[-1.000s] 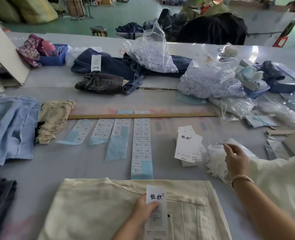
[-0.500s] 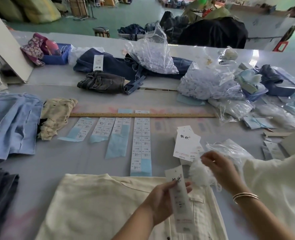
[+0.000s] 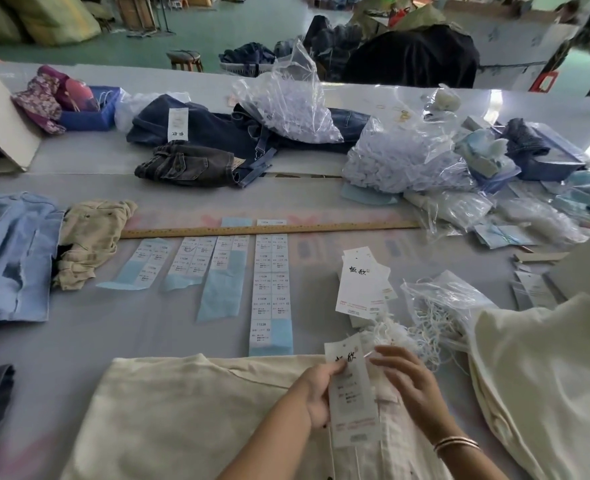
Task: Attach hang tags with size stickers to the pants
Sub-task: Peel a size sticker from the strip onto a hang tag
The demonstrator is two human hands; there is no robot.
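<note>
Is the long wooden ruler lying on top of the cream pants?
No, the long wooden ruler lies on the grey table, well beyond the cream pants.

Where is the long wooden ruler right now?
The wooden ruler lies flat across the middle of the table, just beyond the sticker sheets and right of the crumpled beige garment.

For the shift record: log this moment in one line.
left hand grips hang tag | right hand at tag's top, strings | over cream pants

so the count: four sticker sheets (image 3: 272, 289) mid-frame, one wooden ruler (image 3: 269, 229), two hands (image 3: 321, 393), one held hang tag (image 3: 350, 393), one stool (image 3: 185, 60) up top.
</note>
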